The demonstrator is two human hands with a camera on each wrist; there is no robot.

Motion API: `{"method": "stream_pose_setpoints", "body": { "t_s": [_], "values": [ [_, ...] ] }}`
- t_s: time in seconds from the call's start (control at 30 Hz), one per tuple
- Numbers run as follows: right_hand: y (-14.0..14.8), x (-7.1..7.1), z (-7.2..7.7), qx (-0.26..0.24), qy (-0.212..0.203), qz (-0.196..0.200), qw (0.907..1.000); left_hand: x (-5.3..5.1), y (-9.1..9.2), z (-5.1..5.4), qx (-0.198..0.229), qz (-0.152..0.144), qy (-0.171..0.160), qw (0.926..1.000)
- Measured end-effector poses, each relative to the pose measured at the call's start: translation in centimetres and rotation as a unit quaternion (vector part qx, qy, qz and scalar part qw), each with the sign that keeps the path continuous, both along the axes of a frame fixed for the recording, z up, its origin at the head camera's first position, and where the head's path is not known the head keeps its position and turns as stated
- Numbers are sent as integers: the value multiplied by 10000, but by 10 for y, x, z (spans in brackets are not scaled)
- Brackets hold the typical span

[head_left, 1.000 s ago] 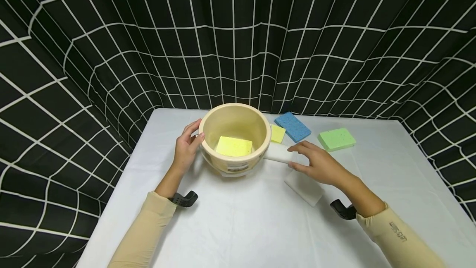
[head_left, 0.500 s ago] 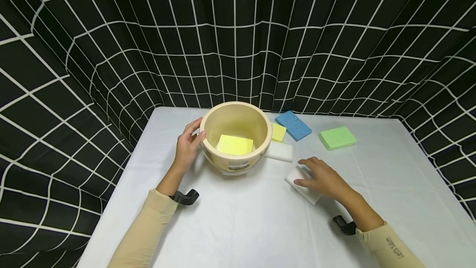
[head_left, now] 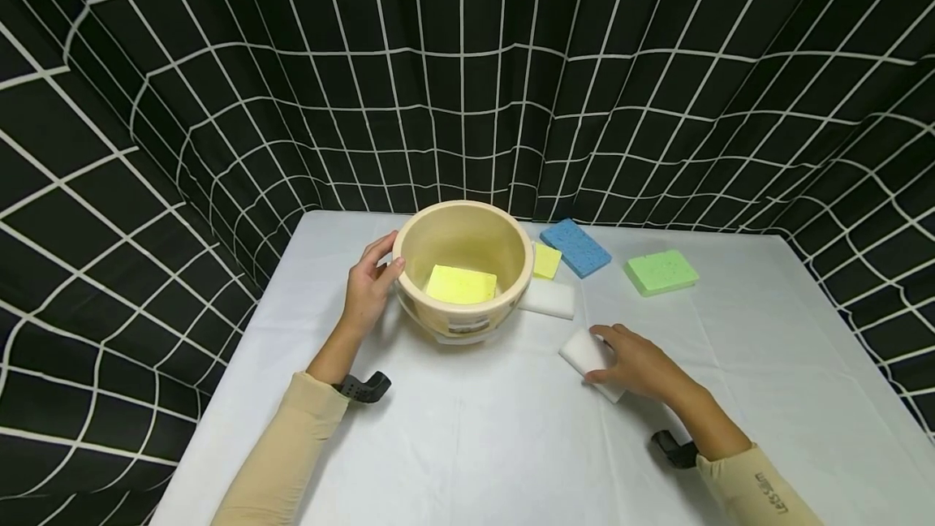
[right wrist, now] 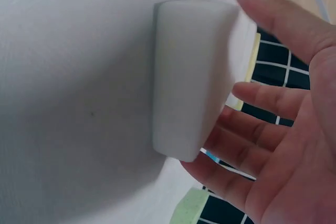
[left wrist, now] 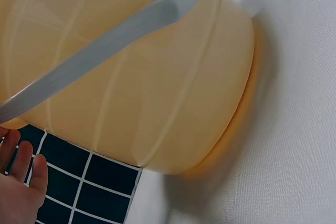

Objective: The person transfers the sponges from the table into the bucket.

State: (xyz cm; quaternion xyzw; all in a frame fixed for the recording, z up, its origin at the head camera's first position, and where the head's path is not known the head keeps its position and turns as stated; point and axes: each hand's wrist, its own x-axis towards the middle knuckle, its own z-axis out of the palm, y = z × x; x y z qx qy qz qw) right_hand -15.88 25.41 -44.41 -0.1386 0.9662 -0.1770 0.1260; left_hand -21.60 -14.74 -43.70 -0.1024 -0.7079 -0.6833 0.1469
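A cream bucket (head_left: 409, 303) stands upright near the back of the table, a yellow sponge (head_left: 462, 286) lying in it. At its left rim my left hand (head_left: 368, 286) holds on, thumb over the edge and fingers outside. In the left wrist view, the bucket's wall and grey handle (left wrist: 105, 48) fill much of the picture, with a few left fingers (left wrist: 21, 161) beside the rim. Over a white sponge (head_left: 584, 354) on the table, my right hand (head_left: 639, 364) spreads thumb and fingers to either side. In the right wrist view this sponge (right wrist: 189, 72) lies flat, no firm grip visible.
Right of the bucket, another white sponge (head_left: 549, 299) and a small yellow sponge (head_left: 546, 260) lie partly hidden by it. A blue sponge (head_left: 575, 247) and a green sponge (head_left: 661, 273) sit farther right. Black gridded curtain (head_left: 467, 79) encloses the white table (head_left: 467, 445).
My right hand has moved from beside the upper white sponge down and right, onto the lower white sponge. The left hand stays on the bucket's rim.
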Motion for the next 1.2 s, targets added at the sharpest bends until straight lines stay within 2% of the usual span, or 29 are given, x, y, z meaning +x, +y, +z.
{"method": "stream_pose_setpoints", "body": {
  "t_s": [0.2, 0.5, 0.93, 1.2],
  "values": [
    [-1, 0, -5, 10, 158, 19, 9999, 0, 0, 0, -9, 7, -22, 10000],
    [-3, 1, -6, 61, 167, -41, 9998, 2, 0, 2, -110, 38, -19, 9999],
    [-3, -1, -1, 40, 250, 84, 9996, 2, 1, 3, -135, 87, -59, 9999],
    [-5, -6, 11, -72, 454, 138, 9988, 3, 1, 3, -128, 71, -15, 9999]
  ]
}}
